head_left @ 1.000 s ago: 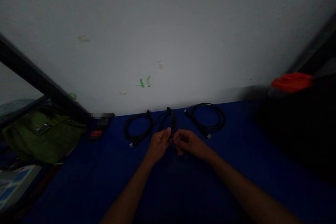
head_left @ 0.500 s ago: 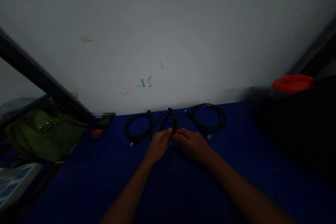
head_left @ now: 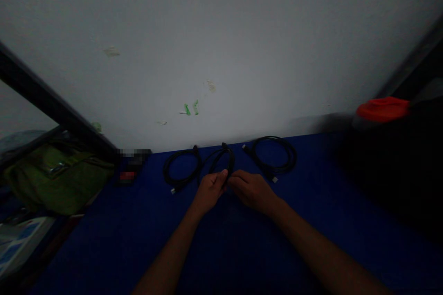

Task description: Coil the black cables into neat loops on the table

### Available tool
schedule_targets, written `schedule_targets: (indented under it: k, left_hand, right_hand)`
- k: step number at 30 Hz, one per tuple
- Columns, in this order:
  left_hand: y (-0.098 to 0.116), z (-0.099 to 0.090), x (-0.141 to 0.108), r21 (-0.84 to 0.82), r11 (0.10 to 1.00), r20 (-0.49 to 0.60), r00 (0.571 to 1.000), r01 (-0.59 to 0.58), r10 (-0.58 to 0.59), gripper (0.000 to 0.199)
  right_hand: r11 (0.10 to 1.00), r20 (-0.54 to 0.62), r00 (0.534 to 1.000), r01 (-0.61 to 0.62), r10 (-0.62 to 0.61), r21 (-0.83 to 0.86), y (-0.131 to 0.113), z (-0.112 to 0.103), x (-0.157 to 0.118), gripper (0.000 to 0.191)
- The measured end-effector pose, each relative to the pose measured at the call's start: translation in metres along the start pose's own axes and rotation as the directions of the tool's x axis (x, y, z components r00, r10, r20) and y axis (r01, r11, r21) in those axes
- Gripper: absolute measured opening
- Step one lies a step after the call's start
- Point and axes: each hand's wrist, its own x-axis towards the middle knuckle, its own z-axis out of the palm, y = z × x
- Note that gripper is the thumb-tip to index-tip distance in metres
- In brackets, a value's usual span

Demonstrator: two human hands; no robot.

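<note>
Three black cables lie on a dark blue surface near the wall. My left hand [head_left: 210, 190] is closed on the near part of the middle cable [head_left: 231, 159], thumb on top. My right hand [head_left: 249, 187] touches the same spot from the right, its fingers pinched together; what they grip is too dark and small to tell. Left of my hands is a coiled cable [head_left: 166, 170] with a light connector tip at its near end. To the right sits another coiled cable [head_left: 294, 156], both its connector ends showing.
The blue surface [head_left: 121, 235] meets a pale wall [head_left: 242, 55] with green tape scraps. A green bag [head_left: 58, 177] and a white-blue box [head_left: 24, 244] stand at the left. At the right are a dark bulky item [head_left: 391, 161] and an orange-red object [head_left: 382, 109].
The view has shifted very slightly. Both hands stay at the middle cable, with hardly any visible movement.
</note>
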Motion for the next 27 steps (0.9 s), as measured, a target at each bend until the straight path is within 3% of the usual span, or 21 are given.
schedule_targets:
  k: [6,12,17,20,22,24,27]
  left_hand:
    - [-0.004,0.002,0.001,0.015,1.0,-0.018,1.0,-0.005,0.006,0.053]
    - [-0.001,0.006,-0.004,0.04,0.996,-0.106,0.991,-0.074,0.078,0.051]
    - [0.008,0.009,-0.016,0.162,0.967,-0.217,0.949,-0.196,0.229,0.048]
    - [0.011,0.005,-0.021,0.35,0.895,-0.24,0.898,-0.276,0.37,0.044]
    - [0.011,-0.001,-0.021,0.469,0.835,-0.232,0.872,-0.288,0.431,0.042]
    - [0.01,-0.009,-0.017,0.577,0.78,-0.234,0.865,-0.244,0.444,0.041]
    - [0.005,-0.025,-0.007,0.696,0.715,-0.309,0.87,-0.069,0.384,0.043]
  right_hand:
    - [0.987,-0.01,0.998,-0.065,0.067,0.147,-0.001,0.006,-0.001,0.016]
    - [0.902,-0.123,0.975,-0.12,0.186,0.415,-0.006,0.011,-0.001,0.011]
    - [0.729,-0.2,0.897,-0.172,0.394,0.663,-0.026,0.011,0.0,0.009]
    - [0.526,-0.118,0.867,-0.18,0.483,0.831,-0.038,0.014,0.002,0.011]
    - [0.474,-0.064,0.875,-0.197,0.48,0.858,-0.039,0.016,0.003,0.011]
    - [0.562,-0.051,0.893,-0.236,0.447,0.793,-0.031,0.014,0.005,0.013]
    - [0.793,-0.09,0.906,-0.309,0.413,0.525,-0.005,0.007,0.005,0.015]
